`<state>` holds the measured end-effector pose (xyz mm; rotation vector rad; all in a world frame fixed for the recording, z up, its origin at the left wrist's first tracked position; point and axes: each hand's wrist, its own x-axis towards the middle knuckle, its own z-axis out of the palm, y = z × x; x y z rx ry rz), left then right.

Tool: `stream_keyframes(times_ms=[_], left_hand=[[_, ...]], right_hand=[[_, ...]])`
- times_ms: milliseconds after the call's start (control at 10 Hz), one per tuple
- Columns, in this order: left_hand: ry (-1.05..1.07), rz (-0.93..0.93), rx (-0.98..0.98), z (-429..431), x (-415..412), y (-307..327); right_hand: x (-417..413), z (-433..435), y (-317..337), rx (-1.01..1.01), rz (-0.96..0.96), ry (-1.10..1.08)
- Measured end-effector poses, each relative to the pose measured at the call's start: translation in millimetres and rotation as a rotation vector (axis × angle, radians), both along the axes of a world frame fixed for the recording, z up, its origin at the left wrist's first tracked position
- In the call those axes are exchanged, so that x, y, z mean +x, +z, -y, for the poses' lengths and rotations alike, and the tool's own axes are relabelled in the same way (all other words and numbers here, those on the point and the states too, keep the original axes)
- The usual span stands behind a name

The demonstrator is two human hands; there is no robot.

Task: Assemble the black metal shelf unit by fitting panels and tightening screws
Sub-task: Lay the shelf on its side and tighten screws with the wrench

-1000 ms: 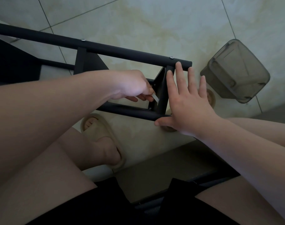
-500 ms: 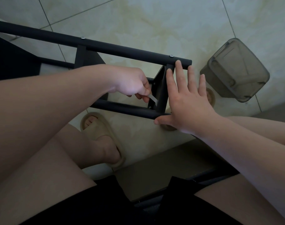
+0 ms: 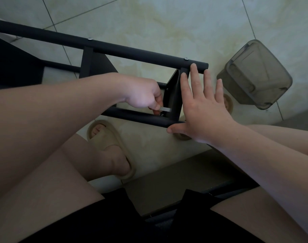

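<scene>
Silvery wrench (image 3: 165, 109) has swung level: my left hand (image 3: 146, 97) pinches it at the screw (image 3: 161, 115), right hand (image 3: 202, 109) stays spread against the panel (image 3: 174, 95). Tightening, I judge, is progressing.

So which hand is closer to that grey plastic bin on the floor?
The right hand. It presses flat against the end of the shelf frame, just left of the bin; the left hand is farther left, gripping a small wrench.

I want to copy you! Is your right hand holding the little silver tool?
No, the left hand pinches the silver tool, while the right hand presses flat, fingers straight, against the black shelf frame.
</scene>
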<state>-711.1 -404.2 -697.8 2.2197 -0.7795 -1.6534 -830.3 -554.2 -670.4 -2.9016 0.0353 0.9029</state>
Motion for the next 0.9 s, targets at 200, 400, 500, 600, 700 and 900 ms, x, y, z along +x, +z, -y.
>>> stream_keyframes(times_ms=[200, 400, 500, 600, 700, 900], left_hand=[[-0.085, 0.03, 0.022, 1.1, -2.4, -1.7], [-0.012, 0.142, -0.024, 2.3, 7.6, 3.3], [0.007, 0.143, -0.025, 5.0, 7.2, 4.6], [0.103, 0.13, -0.019, 7.5, 4.1, 2.1], [0.361, 0.007, -0.045, 7.5, 2.7, -0.5], [0.798, -0.245, -0.031, 11.4, -7.2, -4.7]], right_hand=[[0.1, 0.4, -0.1, 0.004, 0.003, -0.002], [1.6, 0.2, 0.2, 0.008, -0.001, -0.012], [2.0, 0.6, 0.7, 0.008, -0.005, -0.013], [2.3, 0.6, 1.0, 0.013, -0.006, -0.013], [2.5, 0.4, 0.6, 0.014, -0.009, -0.013], [3.1, 0.6, -0.2, 0.02, -0.011, -0.013]])
